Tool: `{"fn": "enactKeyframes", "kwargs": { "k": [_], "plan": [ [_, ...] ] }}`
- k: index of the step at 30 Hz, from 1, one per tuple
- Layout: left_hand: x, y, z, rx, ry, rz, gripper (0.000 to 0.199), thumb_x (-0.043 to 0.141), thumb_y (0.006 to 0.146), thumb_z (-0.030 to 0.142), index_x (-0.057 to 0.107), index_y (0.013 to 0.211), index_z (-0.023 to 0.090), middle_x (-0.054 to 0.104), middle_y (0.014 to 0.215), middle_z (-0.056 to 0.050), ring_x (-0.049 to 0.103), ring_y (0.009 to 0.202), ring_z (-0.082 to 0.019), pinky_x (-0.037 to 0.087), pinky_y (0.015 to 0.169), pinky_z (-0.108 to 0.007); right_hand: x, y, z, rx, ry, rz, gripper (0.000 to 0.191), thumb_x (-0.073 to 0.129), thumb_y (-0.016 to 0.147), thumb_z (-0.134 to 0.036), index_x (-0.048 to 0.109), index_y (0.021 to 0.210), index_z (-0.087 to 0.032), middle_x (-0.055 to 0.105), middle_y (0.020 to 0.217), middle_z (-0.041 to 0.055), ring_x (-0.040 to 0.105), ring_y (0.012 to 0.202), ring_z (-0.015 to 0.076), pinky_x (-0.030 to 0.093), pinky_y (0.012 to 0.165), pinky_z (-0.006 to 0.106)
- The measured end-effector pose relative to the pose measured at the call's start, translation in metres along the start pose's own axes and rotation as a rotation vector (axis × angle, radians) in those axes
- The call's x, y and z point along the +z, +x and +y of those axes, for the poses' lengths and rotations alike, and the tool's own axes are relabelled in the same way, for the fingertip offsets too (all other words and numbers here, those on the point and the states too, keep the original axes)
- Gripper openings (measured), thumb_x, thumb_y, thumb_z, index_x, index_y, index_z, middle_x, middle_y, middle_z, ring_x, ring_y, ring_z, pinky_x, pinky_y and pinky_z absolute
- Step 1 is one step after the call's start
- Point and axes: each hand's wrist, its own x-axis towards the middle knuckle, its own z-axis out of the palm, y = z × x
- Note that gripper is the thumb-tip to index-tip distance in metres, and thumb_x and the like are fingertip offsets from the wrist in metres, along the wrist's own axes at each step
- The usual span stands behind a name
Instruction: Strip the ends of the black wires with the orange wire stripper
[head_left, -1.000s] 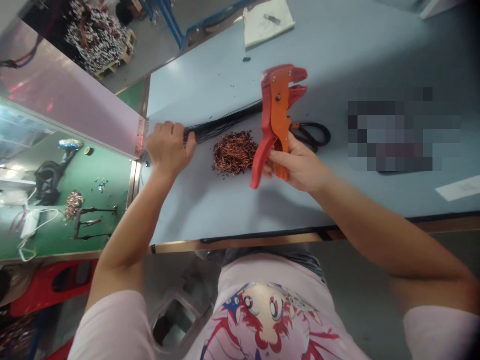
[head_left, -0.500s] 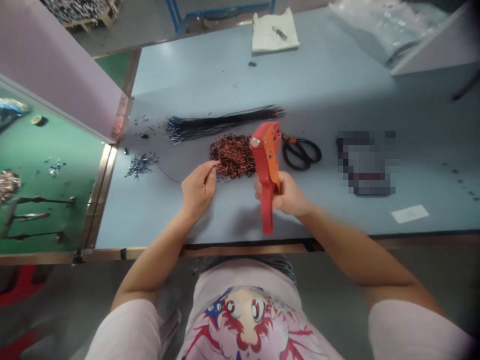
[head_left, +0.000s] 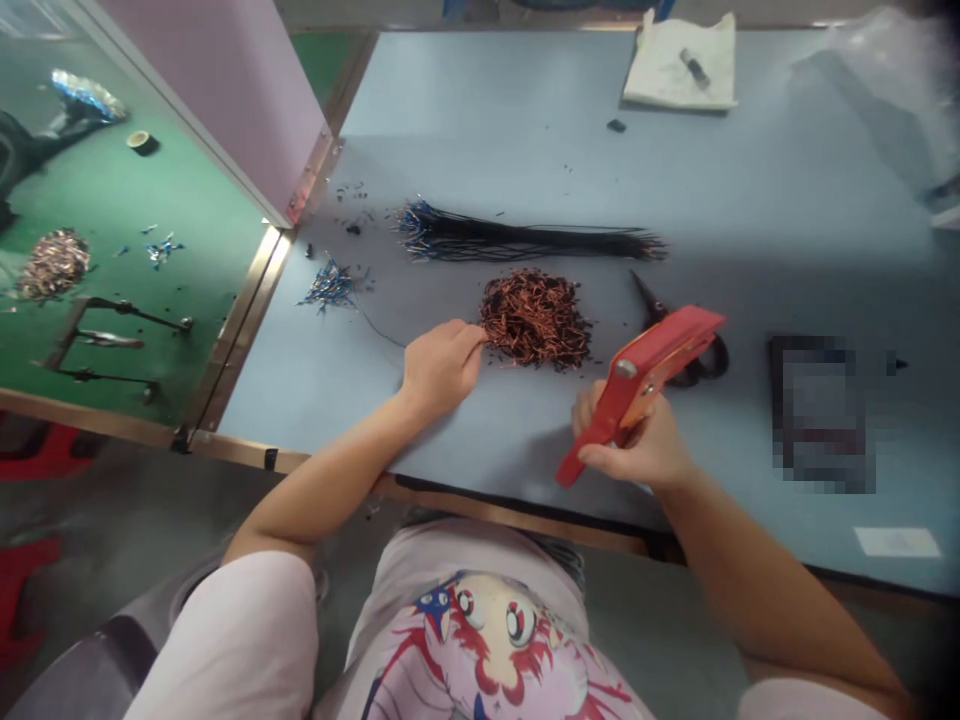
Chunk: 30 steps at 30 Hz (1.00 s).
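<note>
Pale-blue counter (head_left: pixel 480 130): my left hand (head_left: pixel 442 368), fingers pinched together, rests at the near left edge of a heap of short copper-coloured wires (head_left: pixel 534 320) (whether a strand lies in the pinch, I cannot tell). My right hand (head_left: pixel 637 440) closes around a red-and-orange wire stripper (head_left: pixel 645 372), tilted, right of the heap. A bundle of long black wires (head_left: pixel 525 237) lies beyond. The step appears to be picking out a wire; the next move calls for bringing its end to the stripper's jaws.

Place: wire-processing workshop | Shown by: light-blue workbench (head_left: pixel 525 130) | copper wire offcuts (head_left: pixel 535 320) | bundled black wires (head_left: pixel 525 240)
</note>
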Motion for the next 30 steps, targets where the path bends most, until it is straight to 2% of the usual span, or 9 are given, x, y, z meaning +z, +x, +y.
{"fn": "enactKeyframes", "kwargs": {
  "k": [4, 8, 10, 13, 16, 18, 22, 25, 30],
  "plan": [
    [-0.013, 0.006, -0.014, 0.115, 0.217, 0.092, 0.013, 0.057, 0.089, 0.016, 0.069, 0.089, 0.021, 0.070, 0.092, -0.007, 0.059, 0.083, -0.023, 0.033, 0.068, -0.036, 0.006, -0.005, -0.005, -0.037, -0.061, -0.040, 0.035, 0.082, 0.068, -0.040, 0.056, 0.054, -0.021, 0.045, 0.047, -0.0026, 0.039, 0.044, 0.0108, 0.027, 0.042, 0.027],
    [-0.029, 0.002, -0.015, 0.104, 0.384, 0.346, 0.014, 0.060, 0.083, 0.010, 0.064, 0.076, 0.021, 0.068, 0.089, -0.008, 0.052, 0.082, -0.024, 0.026, 0.068, -0.039, 0.010, -0.001, -0.015, -0.032, -0.111, -0.007, 0.024, 0.076, 0.067, -0.031, 0.061, 0.052, -0.020, 0.046, 0.044, -0.0025, 0.036, 0.042, 0.0093, 0.024, 0.040, 0.026],
    [-0.033, -0.002, -0.011, 0.085, 0.418, 0.427, 0.015, 0.060, 0.081, 0.008, 0.063, 0.075, 0.022, 0.069, 0.090, -0.007, 0.050, 0.083, -0.025, 0.025, 0.068, -0.039, 0.010, 0.001, -0.018, -0.030, -0.135, 0.016, 0.023, 0.075, 0.066, -0.029, 0.061, 0.051, -0.020, 0.046, 0.044, -0.0022, 0.036, 0.042, 0.0097, 0.025, 0.040, 0.026],
    [-0.032, -0.005, -0.007, 0.100, 0.410, 0.372, 0.016, 0.060, 0.081, 0.007, 0.064, 0.075, 0.022, 0.070, 0.092, -0.008, 0.050, 0.087, -0.026, 0.025, 0.069, -0.040, 0.010, 0.003, -0.020, -0.045, -0.149, 0.020, 0.024, 0.074, 0.064, -0.030, 0.058, 0.049, -0.020, 0.048, 0.045, -0.0017, 0.038, 0.043, 0.0104, 0.027, 0.040, 0.025],
    [-0.025, -0.005, -0.005, 0.142, 0.354, 0.282, 0.015, 0.061, 0.084, 0.010, 0.066, 0.077, 0.022, 0.071, 0.090, -0.007, 0.052, 0.087, -0.026, 0.027, 0.069, -0.040, 0.012, 0.004, -0.023, -0.080, -0.153, 0.014, 0.024, 0.072, 0.063, -0.027, 0.054, 0.048, -0.020, 0.049, 0.045, -0.0017, 0.040, 0.043, 0.0105, 0.028, 0.041, 0.025],
    [-0.022, -0.005, -0.005, 0.174, 0.335, 0.294, 0.015, 0.061, 0.086, 0.012, 0.068, 0.079, 0.023, 0.072, 0.087, -0.006, 0.054, 0.086, -0.025, 0.029, 0.069, -0.039, 0.014, 0.004, -0.025, -0.100, -0.161, -0.006, 0.023, 0.071, 0.063, -0.025, 0.053, 0.049, -0.020, 0.050, 0.046, -0.0017, 0.041, 0.043, 0.0102, 0.028, 0.041, 0.025],
    [-0.022, -0.006, -0.003, 0.254, 0.253, 0.387, 0.016, 0.058, 0.091, 0.019, 0.072, 0.090, 0.026, 0.075, 0.084, -0.003, 0.058, 0.084, -0.023, 0.033, 0.071, -0.040, 0.015, 0.007, -0.027, -0.073, -0.175, 0.002, 0.020, 0.070, 0.063, -0.023, 0.053, 0.051, -0.020, 0.049, 0.045, -0.0030, 0.037, 0.041, 0.0087, 0.025, 0.040, 0.024],
    [-0.024, -0.005, -0.004, 0.303, 0.018, 0.468, 0.015, 0.056, 0.096, 0.025, 0.071, 0.094, 0.026, 0.075, 0.082, -0.001, 0.061, 0.081, -0.019, 0.038, 0.073, -0.038, 0.013, 0.008, -0.024, -0.044, -0.160, -0.005, 0.022, 0.071, 0.065, -0.026, 0.055, 0.052, -0.020, 0.053, 0.046, -0.0020, 0.039, 0.042, 0.0092, 0.026, 0.041, 0.024],
    [-0.022, -0.001, -0.007, 0.314, -0.365, 0.698, 0.007, 0.057, 0.098, 0.026, 0.063, 0.095, 0.026, 0.070, 0.081, 0.000, 0.063, 0.077, -0.015, 0.047, 0.074, -0.033, 0.013, 0.008, -0.022, -0.022, -0.138, 0.004, 0.020, 0.071, 0.066, -0.028, 0.056, 0.056, -0.020, 0.056, 0.046, -0.0014, 0.041, 0.043, 0.0099, 0.027, 0.041, 0.024]
  ]
}}
